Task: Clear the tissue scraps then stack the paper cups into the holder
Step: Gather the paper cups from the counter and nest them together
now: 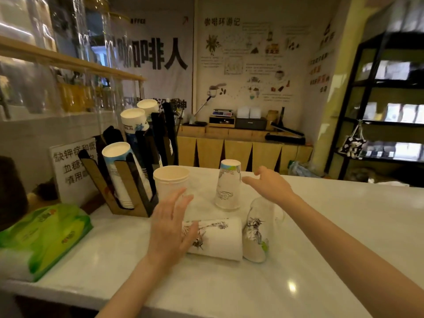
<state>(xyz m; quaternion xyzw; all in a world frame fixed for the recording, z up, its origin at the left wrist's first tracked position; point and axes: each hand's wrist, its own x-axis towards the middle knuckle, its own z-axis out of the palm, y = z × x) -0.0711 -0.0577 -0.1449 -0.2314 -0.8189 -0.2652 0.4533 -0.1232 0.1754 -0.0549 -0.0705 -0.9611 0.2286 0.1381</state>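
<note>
Several white paper cups sit on the pale counter (321, 226). One upright cup (171, 182) stands beside the black-and-wood cup holder (128, 180), which carries stacks of cups. An upside-down cup (228, 185) stands further right. A cup lying on its side (218, 238) rests in front, and a tilted cup (257, 235) leans next to it. My left hand (171, 222) hovers open, fingers spread, over the lying cup's left end. My right hand (269, 183) is open just right of the upside-down cup, not touching it. I see no tissue scraps.
A green tissue pack (43, 237) lies at the counter's left end. A white printed sign (73, 171) leans behind the holder. A wooden back counter (241, 143) with a scale stands beyond, and dark shelving (378, 111) is at the right.
</note>
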